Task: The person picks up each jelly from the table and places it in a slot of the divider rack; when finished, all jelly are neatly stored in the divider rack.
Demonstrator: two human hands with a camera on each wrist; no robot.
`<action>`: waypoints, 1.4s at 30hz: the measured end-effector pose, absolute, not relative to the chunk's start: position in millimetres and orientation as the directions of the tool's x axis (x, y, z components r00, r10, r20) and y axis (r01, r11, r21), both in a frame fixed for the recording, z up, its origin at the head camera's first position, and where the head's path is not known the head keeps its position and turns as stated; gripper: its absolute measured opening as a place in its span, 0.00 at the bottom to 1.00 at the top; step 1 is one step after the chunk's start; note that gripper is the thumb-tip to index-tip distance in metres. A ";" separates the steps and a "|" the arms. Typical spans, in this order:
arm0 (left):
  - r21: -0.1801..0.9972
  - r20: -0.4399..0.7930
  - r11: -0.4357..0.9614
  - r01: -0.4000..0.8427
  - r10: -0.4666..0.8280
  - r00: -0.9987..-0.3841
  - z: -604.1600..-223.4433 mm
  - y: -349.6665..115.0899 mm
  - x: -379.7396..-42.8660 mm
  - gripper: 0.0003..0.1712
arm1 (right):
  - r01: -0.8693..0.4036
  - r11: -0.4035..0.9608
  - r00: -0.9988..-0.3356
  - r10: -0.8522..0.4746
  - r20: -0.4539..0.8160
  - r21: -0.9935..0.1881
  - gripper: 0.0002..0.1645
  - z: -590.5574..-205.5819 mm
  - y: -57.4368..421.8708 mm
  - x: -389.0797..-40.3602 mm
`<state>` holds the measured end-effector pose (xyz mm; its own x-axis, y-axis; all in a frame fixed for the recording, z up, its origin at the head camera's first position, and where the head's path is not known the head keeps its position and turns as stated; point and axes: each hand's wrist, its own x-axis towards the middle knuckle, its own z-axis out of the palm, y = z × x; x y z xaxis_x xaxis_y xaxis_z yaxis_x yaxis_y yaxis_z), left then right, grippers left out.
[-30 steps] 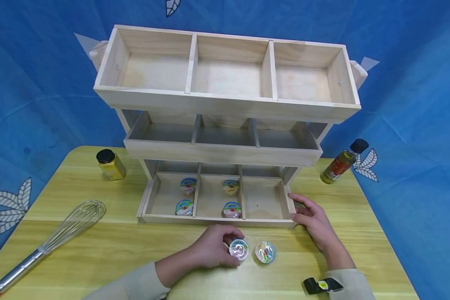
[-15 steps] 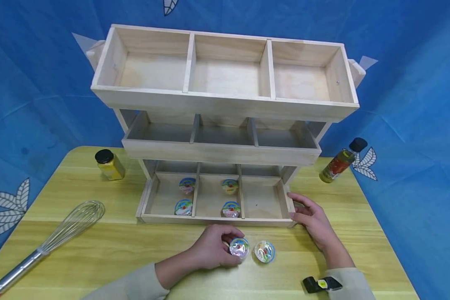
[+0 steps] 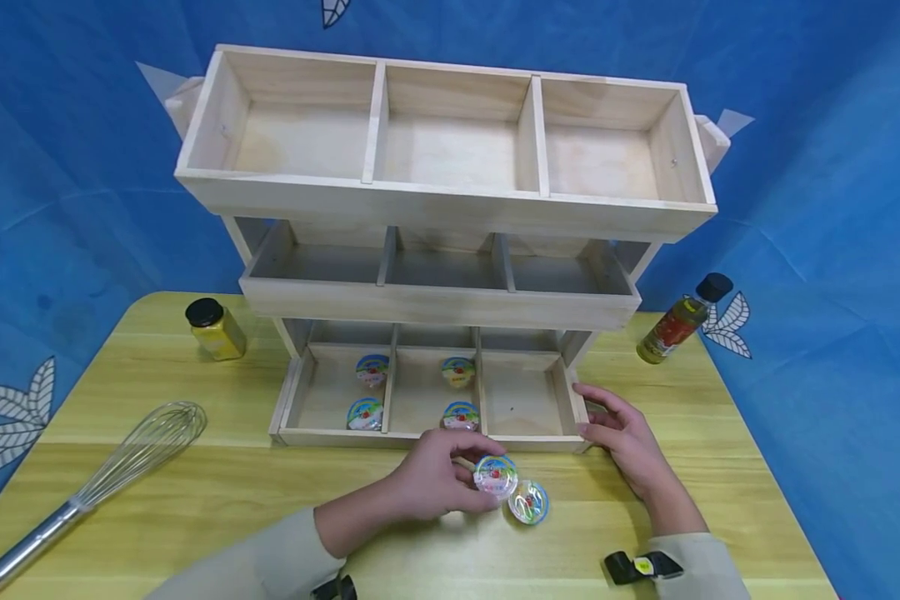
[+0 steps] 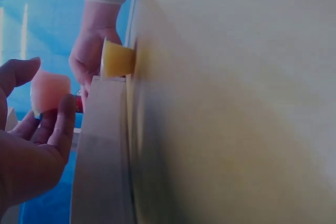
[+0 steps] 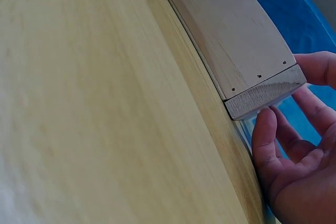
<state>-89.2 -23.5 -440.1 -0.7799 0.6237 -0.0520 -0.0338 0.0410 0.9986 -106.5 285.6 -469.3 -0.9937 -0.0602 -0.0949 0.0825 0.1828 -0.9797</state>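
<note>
My left hand pinches a jelly cup with a printed foil lid between thumb and fingers, in front of the rack. In the left wrist view this cup looks pink and hangs above the table. A yellow jelly cup stands on the table just beyond it. My right hand grips the right front end of the bottom tier of a three-tier wooden rack. Seen from the right wrist, thumb and fingers sit around that corner. Several jelly cups lie in the bottom tier's left and middle compartments.
A whisk lies at the left of the table. Behind it stands a yellow jar with a black lid. A dark-capped bottle is at the back right. The upper tiers overhang the bottom one.
My left hand has lifted the pink jelly cup and carried it right and slightly toward the rack, beside the yellow one. The right hand keeps its place on the rack.
</note>
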 end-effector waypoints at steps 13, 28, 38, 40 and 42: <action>0.998 0.070 -0.041 0.057 0.533 -0.843 -427.6 7.9 -121.9 0.29 | 0.070 0.185 -0.994 -0.068 -0.083 -0.980 0.34 -469.1 286.1 -107.1; 0.997 0.059 0.031 0.073 0.316 -0.947 -440.3 63.9 -163.6 0.30 | 0.071 0.164 -0.995 -0.064 -0.082 -0.984 0.35 -468.6 285.0 -105.8; 0.975 0.060 0.196 0.100 0.201 -0.978 -454.5 91.2 -177.9 0.29 | 0.067 0.125 -0.995 -0.071 -0.077 -0.990 0.35 -471.3 285.0 -105.9; 0.967 0.063 0.231 0.111 0.204 -0.977 -456.7 95.2 -179.8 0.28 | 0.064 0.119 -0.995 -0.071 -0.073 -0.991 0.35 -471.7 285.5 -106.4; 0.962 0.057 0.252 0.109 0.203 -0.978 -459.6 99.0 -181.5 0.27 | 0.061 0.113 -0.995 -0.070 -0.070 -0.992 0.35 -472.0 285.9 -106.7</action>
<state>-181.5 99.0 -459.6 -0.9775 0.2029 0.0573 0.1087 0.2521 0.9616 -106.7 285.9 -472.0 -0.9951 -0.0701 -0.0697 0.0615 0.1131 -0.9917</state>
